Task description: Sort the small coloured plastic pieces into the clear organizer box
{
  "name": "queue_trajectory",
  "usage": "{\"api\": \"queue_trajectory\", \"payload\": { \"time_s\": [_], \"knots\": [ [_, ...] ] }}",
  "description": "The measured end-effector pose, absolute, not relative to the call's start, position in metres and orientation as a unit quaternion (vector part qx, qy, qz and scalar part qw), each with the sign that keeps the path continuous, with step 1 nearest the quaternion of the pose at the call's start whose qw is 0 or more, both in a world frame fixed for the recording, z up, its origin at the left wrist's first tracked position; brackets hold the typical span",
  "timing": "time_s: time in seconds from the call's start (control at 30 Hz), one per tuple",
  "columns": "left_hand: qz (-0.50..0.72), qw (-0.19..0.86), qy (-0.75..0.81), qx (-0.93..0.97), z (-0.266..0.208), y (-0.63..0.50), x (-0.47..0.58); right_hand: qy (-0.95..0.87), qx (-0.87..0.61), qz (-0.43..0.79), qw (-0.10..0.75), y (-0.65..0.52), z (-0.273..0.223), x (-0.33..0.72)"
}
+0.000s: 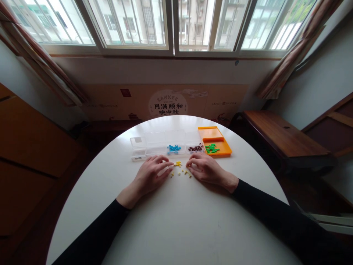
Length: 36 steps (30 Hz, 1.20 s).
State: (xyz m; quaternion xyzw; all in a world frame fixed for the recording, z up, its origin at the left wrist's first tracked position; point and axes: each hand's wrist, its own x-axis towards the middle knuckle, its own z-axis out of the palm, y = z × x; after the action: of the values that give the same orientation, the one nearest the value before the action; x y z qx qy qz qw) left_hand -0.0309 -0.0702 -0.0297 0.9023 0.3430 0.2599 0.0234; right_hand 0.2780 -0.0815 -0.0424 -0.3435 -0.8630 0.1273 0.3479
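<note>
Small yellow pieces (178, 164), which look like tiny building bricks, lie in a loose pile and scattered on the white table (176, 221). My left hand (153, 173) rests at the left of the pile, index finger and thumb apart, fingertips at the yellow pieces. On the other side, my right hand (205, 168) has its fingers bent, with the index finger and thumb brought together beside the scattered pieces. Whatever is between those fingertips is too small to make out.
Behind my hands stands a clear plastic compartment box (157, 149) with its lids open. Blue pieces (173, 148) and dark brown pieces (195, 148) sit in separate compartments. Green pieces (211, 148) lie in an open orange box (226, 148) at the right.
</note>
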Motion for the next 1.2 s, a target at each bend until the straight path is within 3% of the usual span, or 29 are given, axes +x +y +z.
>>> {"api": "queue_trajectory", "payload": {
  "time_s": [1.2],
  "knots": [
    [0.301,0.071,0.386,0.869,-0.0257,-0.0772,-0.0263,-0.861,-0.349,0.107,0.355,-0.0838,-0.0453,0.272]
  ]
}}
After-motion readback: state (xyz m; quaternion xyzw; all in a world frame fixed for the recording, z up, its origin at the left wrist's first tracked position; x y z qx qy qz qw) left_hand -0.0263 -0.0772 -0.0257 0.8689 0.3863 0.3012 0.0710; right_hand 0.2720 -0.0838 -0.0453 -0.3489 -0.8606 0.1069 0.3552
